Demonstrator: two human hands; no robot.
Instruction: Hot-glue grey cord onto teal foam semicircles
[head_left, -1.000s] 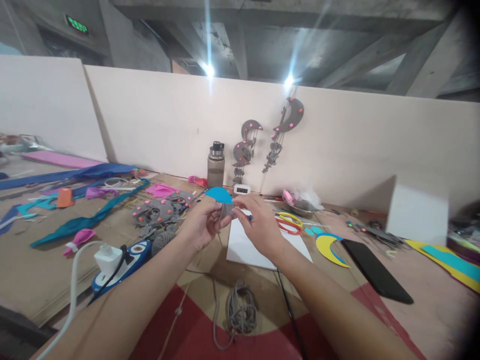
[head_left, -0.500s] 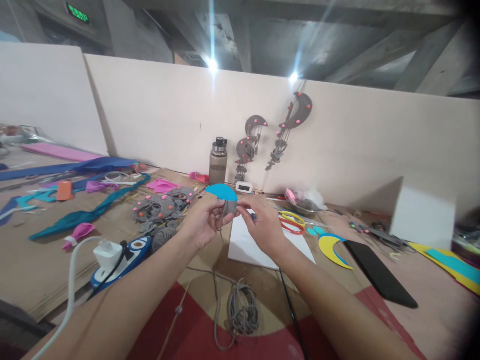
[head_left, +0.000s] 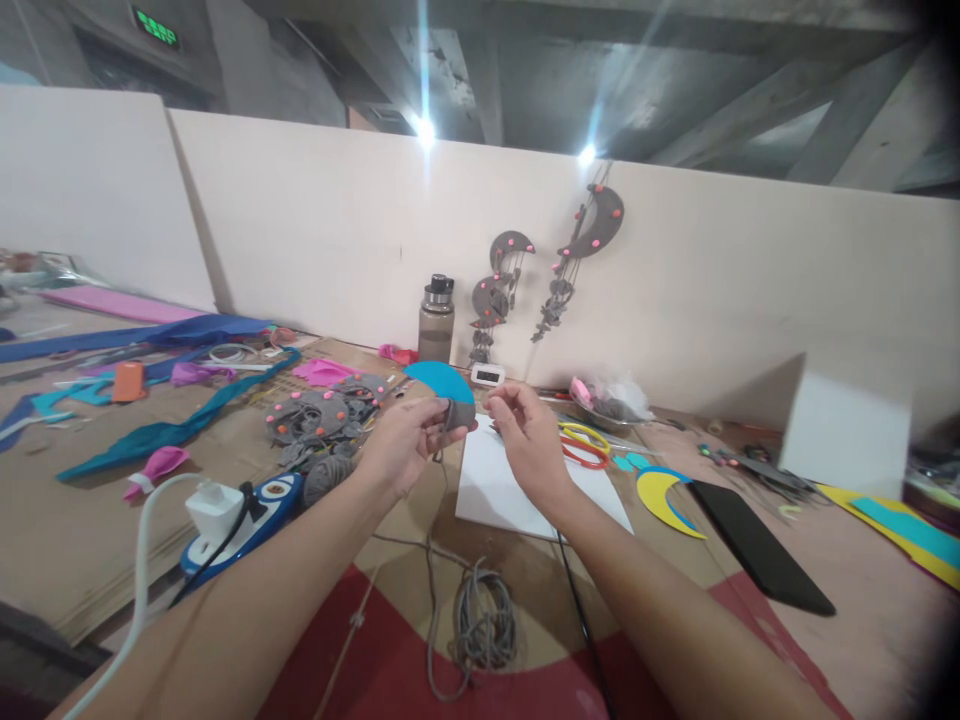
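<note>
A blue crescent-like cutout (head_left: 441, 380), its lower part wrapped in grey yarn (head_left: 459, 414), is pinched between the thumb and fingers of my left hand (head_left: 405, 440). Grey yarn trails from beneath that hand to a loose coil (head_left: 486, 615) on the table in front of me. Just right of the cutout, and apart from it, is my right hand (head_left: 531, 440), fingers curled in toward the thumb. Whatever its fingertips hold, if anything, is too small to make out. White paper (head_left: 495, 490) lies under my right hand.
Scissors with red and yellow handles (head_left: 585, 447) lie right of the hands, near a yellow-and-blue crescent (head_left: 667, 502) and a black phone (head_left: 757, 545). Grey yarn-covered pieces (head_left: 311, 420), a power strip (head_left: 270, 505) and blue strips (head_left: 180, 410) are leftward. A bottle (head_left: 436, 325) stands behind.
My right hand has drawn away from the wrapped edge of the cutout, a little to the right. My left hand has shifted slightly left with the cutout.
</note>
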